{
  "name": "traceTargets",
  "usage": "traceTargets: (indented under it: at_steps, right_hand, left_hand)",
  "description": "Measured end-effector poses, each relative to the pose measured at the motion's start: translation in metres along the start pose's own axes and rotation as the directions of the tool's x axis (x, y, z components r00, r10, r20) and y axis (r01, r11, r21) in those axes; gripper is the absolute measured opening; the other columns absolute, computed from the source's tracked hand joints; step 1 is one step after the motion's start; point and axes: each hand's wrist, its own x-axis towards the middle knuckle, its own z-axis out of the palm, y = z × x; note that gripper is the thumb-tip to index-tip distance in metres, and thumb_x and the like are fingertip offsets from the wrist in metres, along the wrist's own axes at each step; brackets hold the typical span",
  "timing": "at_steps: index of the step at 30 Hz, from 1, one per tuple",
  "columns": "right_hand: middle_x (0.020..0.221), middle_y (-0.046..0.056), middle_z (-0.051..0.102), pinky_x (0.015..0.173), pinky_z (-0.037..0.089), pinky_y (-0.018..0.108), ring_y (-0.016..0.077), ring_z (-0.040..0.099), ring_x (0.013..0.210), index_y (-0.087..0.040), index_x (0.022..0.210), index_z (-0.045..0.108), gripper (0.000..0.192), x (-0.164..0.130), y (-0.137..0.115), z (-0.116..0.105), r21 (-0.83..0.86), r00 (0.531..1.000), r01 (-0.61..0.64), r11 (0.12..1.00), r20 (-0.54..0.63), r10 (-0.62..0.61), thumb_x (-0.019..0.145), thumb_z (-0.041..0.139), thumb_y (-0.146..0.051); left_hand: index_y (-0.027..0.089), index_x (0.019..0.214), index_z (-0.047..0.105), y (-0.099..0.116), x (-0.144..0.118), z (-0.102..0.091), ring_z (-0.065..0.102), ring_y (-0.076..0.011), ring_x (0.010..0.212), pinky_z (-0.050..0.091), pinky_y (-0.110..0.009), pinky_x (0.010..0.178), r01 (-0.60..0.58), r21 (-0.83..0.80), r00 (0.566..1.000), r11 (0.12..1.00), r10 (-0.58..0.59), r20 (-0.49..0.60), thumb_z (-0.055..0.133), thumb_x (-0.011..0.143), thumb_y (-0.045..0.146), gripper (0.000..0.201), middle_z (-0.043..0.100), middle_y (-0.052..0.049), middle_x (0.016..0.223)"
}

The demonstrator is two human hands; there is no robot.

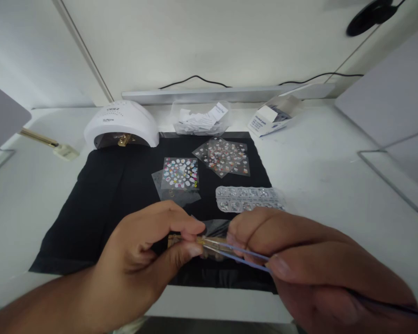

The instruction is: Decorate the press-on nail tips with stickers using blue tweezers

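Pinching a sticker sheet [214, 228] between both hands, left hand [142, 253] gripping, right hand [299, 260] holding tweezers [237, 253]

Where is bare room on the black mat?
The mat is bare on its left half, between the nail lamp and left hand. Crowded at right: sticker sheets, gem tray, and right hand with tweezers.

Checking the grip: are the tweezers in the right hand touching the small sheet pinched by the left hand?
Touching. In the head view the tweezers tips meet the small sheet held between the left hand fingers; right hand holds them.
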Motion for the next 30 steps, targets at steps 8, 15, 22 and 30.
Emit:
traceTargets:
  at_steps: [8, 15, 22, 30]
  right_hand:
    - [0.071, 0.010, 0.064, 0.060, 0.059, 0.041, 0.0238, 0.065, 0.066, -0.024, 0.103, 0.077, 0.024, 0.0030, 0.0033, -0.0018, 0.031, 0.999, 0.025, 0.999, 0.046, -0.027, 0.095, 0.056, -0.031]
    - [0.073, 0.008, 0.064, 0.065, 0.061, 0.040, 0.0218, 0.066, 0.068, -0.026, 0.107, 0.076, 0.025, -0.0007, 0.0061, -0.0053, 0.054, 0.998, 0.019, 0.998, 0.061, -0.022, 0.097, 0.053, -0.033]
    - [0.072, 0.008, 0.064, 0.064, 0.061, 0.042, 0.0222, 0.065, 0.067, -0.026, 0.105, 0.076, 0.025, -0.0021, 0.0047, -0.0048, 0.095, 0.998, -0.001, 0.995, 0.070, -0.006, 0.097, 0.053, -0.032]
    - [0.071, 0.008, 0.067, 0.061, 0.061, 0.040, 0.0221, 0.067, 0.066, -0.025, 0.107, 0.076, 0.026, -0.0025, 0.0089, -0.0040, 0.095, 0.998, 0.034, 0.995, 0.047, -0.038, 0.097, 0.053, -0.033]
  left_hand:
    - [0.021, 0.092, 0.071, 0.0014, 0.0005, -0.0022, 0.067, -0.0148, 0.068, 0.053, -0.022, 0.056, -0.007, 0.019, 1.000, 1.000, 0.007, 0.027, 0.069, 0.086, 0.013, 0.010, 0.071, -0.003, 0.080]
    - [0.022, 0.092, 0.071, 0.0046, 0.0017, -0.0026, 0.067, -0.0138, 0.069, 0.053, -0.020, 0.056, 0.006, -0.002, 0.998, 1.000, -0.006, 0.058, 0.069, 0.087, 0.014, 0.010, 0.069, -0.002, 0.079]
    - [0.023, 0.096, 0.071, 0.0037, 0.0012, -0.0036, 0.065, -0.0109, 0.068, 0.051, -0.017, 0.057, 0.009, -0.001, 0.998, 1.000, -0.009, 0.062, 0.068, 0.087, 0.012, 0.015, 0.068, -0.001, 0.081]
    - [0.021, 0.095, 0.072, 0.0036, 0.0005, -0.0039, 0.064, -0.0100, 0.066, 0.051, -0.016, 0.056, 0.012, -0.010, 0.997, 1.000, -0.011, 0.079, 0.068, 0.086, 0.011, 0.014, 0.068, -0.001, 0.079]
